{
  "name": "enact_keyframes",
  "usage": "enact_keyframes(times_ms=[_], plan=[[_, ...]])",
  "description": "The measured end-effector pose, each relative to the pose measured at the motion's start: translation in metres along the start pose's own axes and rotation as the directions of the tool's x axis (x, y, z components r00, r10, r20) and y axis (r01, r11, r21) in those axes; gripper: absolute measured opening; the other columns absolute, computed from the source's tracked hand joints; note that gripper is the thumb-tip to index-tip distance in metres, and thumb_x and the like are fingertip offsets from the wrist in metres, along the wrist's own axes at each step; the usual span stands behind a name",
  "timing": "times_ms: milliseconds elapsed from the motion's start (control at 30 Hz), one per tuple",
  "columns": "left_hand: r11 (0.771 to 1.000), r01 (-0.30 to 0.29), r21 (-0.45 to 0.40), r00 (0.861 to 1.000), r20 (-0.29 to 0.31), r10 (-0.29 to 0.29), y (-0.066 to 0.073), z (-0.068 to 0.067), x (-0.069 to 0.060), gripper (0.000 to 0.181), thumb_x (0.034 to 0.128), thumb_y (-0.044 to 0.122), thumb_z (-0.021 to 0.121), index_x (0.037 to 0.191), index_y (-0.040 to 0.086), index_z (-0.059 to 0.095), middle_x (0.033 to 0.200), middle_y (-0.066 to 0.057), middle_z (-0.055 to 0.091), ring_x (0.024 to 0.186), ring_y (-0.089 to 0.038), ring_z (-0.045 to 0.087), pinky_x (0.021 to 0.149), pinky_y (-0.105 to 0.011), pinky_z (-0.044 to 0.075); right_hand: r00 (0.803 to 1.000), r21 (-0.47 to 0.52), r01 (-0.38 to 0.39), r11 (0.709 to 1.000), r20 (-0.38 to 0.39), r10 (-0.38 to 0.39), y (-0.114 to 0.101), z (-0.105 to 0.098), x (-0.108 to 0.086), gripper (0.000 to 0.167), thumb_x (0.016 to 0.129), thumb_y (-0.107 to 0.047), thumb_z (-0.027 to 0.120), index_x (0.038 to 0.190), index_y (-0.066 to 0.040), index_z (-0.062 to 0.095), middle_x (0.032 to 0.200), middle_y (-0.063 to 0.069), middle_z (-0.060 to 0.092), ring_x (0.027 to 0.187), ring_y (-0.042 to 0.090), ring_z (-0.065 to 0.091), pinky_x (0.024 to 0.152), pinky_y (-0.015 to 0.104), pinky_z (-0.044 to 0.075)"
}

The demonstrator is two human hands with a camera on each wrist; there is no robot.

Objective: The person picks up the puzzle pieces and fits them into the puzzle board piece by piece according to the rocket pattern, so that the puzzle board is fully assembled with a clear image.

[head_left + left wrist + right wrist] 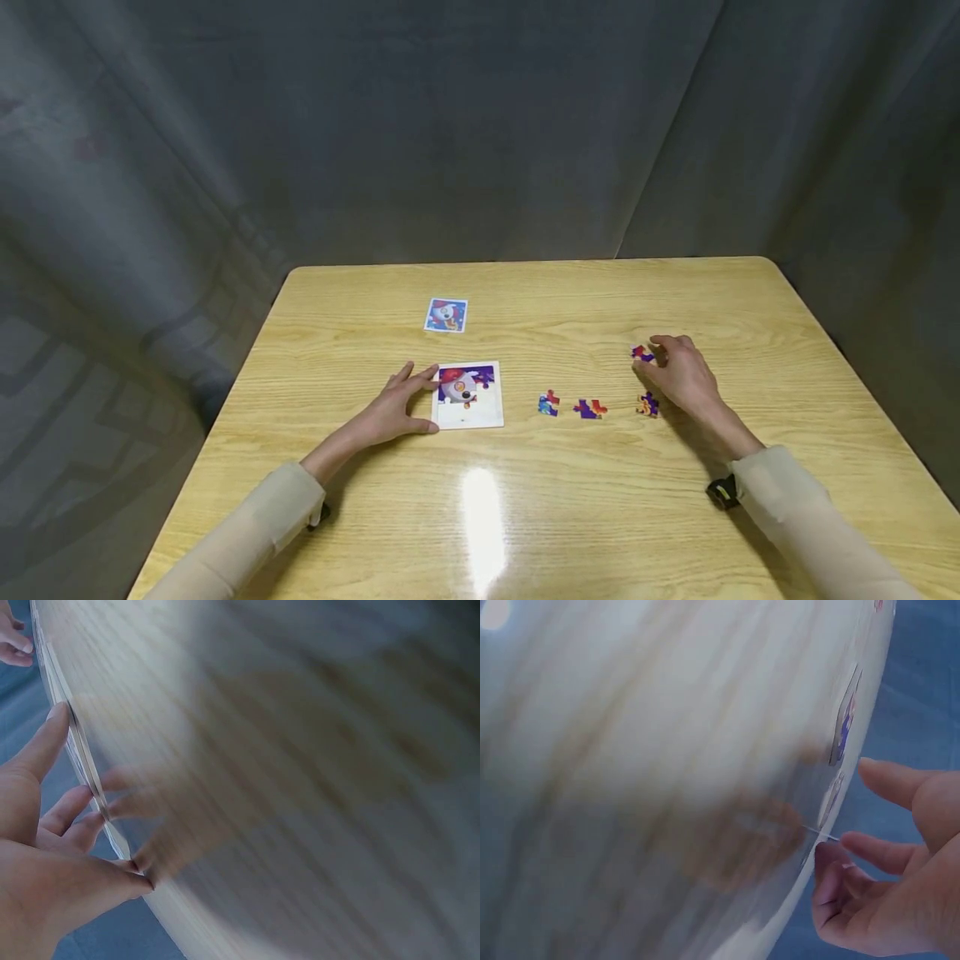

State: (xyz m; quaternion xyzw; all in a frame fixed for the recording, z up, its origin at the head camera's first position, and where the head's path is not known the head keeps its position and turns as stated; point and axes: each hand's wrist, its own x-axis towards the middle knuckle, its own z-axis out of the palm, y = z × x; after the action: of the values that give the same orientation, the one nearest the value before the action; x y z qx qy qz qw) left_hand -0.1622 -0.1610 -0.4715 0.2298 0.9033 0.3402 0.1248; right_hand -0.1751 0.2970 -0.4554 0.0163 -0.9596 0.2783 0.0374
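Note:
In the head view a white puzzle tray (480, 417) holds a partly assembled picture of a white animal in a red hat against purple. My left hand (397, 410) rests at its left side, thumb near the bottom corner, fingers extended and touching the upper edge. To the right, my right hand (681, 375) is at a red and purple puzzle piece (641, 354), thumb and index finger apart on either side of it. Close below lies an orange and purple puzzle piece (647, 405). The right wrist view shows a gap between the right thumb and index finger.
Between tray and right hand lie a blue and red puzzle piece (549, 403) and a purple and orange puzzle piece (590, 408). A small picture card (447, 315) lies behind the tray. Grey curtains (480, 133) surround the wooden table (360, 292).

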Motion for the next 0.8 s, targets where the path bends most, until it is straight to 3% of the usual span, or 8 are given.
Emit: enact_keyframes(times_ms=[133, 300, 600, 800], plan=[[1.000, 0.005, -0.008, 1.000, 0.001, -0.005, 0.0009, -0.0001, -0.0002, 0.061, 0.0774, 0.030, 0.080, 0.129, 0.007, 0.057, 0.157, -0.008, 0.028, 0.145, -0.041, 0.002, 0.111, -0.067, 0.002, 1.000, -0.015, 0.000, 1.000, 0.019, 0.000, 0.0031, -0.0005, 0.0010, 0.058, 0.088, -0.023, 0.068, 0.129, 0.013, 0.048, 0.109, 0.028, 0.051, 0.092, 0.040, 0.049, 0.075, 0.052, 0.044], [1.000, 0.002, -0.009, 1.000, -0.001, -0.002, 0.0018, -0.0005, -0.0005, 0.061, 0.0775, 0.028, 0.080, 0.129, 0.007, 0.057, 0.156, -0.008, 0.028, 0.145, -0.042, 0.002, 0.110, -0.067, 0.002, 1.000, -0.014, 0.008, 1.000, 0.023, -0.008, 0.0060, 0.0016, 0.0042, 0.055, 0.088, -0.021, 0.069, 0.127, 0.013, 0.050, 0.107, 0.029, 0.050, 0.095, 0.043, 0.049, 0.077, 0.054, 0.044], [1.000, -0.005, -0.006, 1.000, -0.002, 0.005, 0.0024, -0.0005, 0.0004, 0.061, 0.0772, 0.028, 0.081, 0.129, 0.006, 0.057, 0.157, -0.007, 0.028, 0.145, -0.040, 0.002, 0.112, -0.064, 0.001, 0.996, 0.013, 0.092, 0.996, -0.002, -0.092, 0.0087, 0.0045, 0.0094, 0.045, 0.086, -0.012, 0.070, 0.120, 0.015, 0.056, 0.089, 0.021, 0.053, 0.082, 0.033, 0.047, 0.065, 0.039, 0.040], [1.000, -0.003, -0.008, 1.000, -0.002, 0.002, 0.0027, -0.0006, 0.0003, 0.061, 0.0770, 0.027, 0.081, 0.129, 0.006, 0.057, 0.156, -0.008, 0.028, 0.145, -0.041, 0.002, 0.112, -0.065, 0.001, 0.995, 0.025, 0.099, 0.995, -0.016, -0.099, 0.0072, 0.0078, 0.0099, 0.041, 0.085, -0.007, 0.070, 0.119, 0.013, 0.058, 0.091, 0.023, 0.057, 0.082, 0.032, 0.050, 0.065, 0.041, 0.043]])
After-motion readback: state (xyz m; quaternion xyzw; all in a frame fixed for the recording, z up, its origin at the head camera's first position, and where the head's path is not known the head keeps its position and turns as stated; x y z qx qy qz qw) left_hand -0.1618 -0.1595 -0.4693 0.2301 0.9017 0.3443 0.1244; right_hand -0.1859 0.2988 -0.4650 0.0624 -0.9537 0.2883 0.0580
